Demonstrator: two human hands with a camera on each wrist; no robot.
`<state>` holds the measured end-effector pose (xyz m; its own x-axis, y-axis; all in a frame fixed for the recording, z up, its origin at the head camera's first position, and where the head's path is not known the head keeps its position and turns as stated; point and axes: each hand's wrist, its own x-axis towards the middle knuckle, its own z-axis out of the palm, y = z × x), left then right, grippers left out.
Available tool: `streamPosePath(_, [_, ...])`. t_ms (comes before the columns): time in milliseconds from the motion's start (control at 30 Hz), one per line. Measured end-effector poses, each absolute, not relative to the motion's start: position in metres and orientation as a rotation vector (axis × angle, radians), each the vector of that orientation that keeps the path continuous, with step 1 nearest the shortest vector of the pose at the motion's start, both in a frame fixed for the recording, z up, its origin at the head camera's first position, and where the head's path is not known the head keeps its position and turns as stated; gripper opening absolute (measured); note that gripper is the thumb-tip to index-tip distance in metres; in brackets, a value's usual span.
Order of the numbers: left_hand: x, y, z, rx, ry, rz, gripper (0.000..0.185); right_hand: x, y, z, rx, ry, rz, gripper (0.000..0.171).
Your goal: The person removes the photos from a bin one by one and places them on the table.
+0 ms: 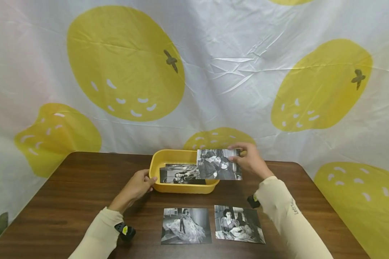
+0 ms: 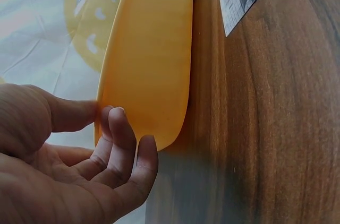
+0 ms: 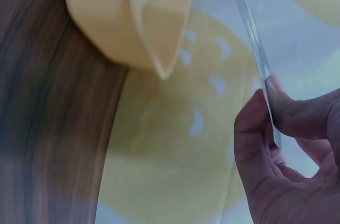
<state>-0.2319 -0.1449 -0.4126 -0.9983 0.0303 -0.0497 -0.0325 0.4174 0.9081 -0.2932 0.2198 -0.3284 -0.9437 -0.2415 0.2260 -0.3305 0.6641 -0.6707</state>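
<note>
A yellow plastic basket [image 1: 184, 189] stands toward the back of the table, with black-and-white photos [image 1: 181, 175] lying inside it. My left hand [image 1: 138, 186] grips its left end, thumb at the rim and fingers against the outer wall [image 2: 151, 49]. Over the basket's right side, my right hand [image 1: 251, 160] pinches a black-and-white photo [image 1: 218, 166] by its right edge. The right wrist view shows this photo [image 3: 252, 33] edge-on between thumb and fingers, raised above the rim. It hides the basket's right part in the head view.
Two more photos lie on the brown wooden table [image 1: 84, 187] in front of the basket: one of a figure in a wide gown [image 1: 186, 226], the other of a seated figure [image 1: 239, 223] to its right. A white curtain with yellow fruit prints [image 1: 126, 64] hangs behind the table.
</note>
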Motion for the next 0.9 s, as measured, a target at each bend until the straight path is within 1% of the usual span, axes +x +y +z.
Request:
streamPosePath(200, [-0.232, -0.144, -0.413, -0.016, 2.576, 1.67, 0.041, -0.269, 0.272, -0.33, 0.437, -2.788, 1.108, 0.034])
streamPosePath(500, [-0.233, -0.146, -0.41, -0.028, 2.578, 1.648, 0.041, -0.234, 0.346, -0.351, 0.429, -2.847, 0.973, 0.033])
streamPosePath(633, [-0.233, -0.146, -0.411, -0.026, 2.579, 1.649, 0.041, -0.221, 0.372, -0.361, 0.382, -2.904, 1.051, 0.035])
streamPosePath(900, [-0.234, -0.145, -0.412, -0.029, 2.576, 1.644, 0.041, -0.204, 0.41, -0.375, 0.395, -2.997, 1.103, 0.035])
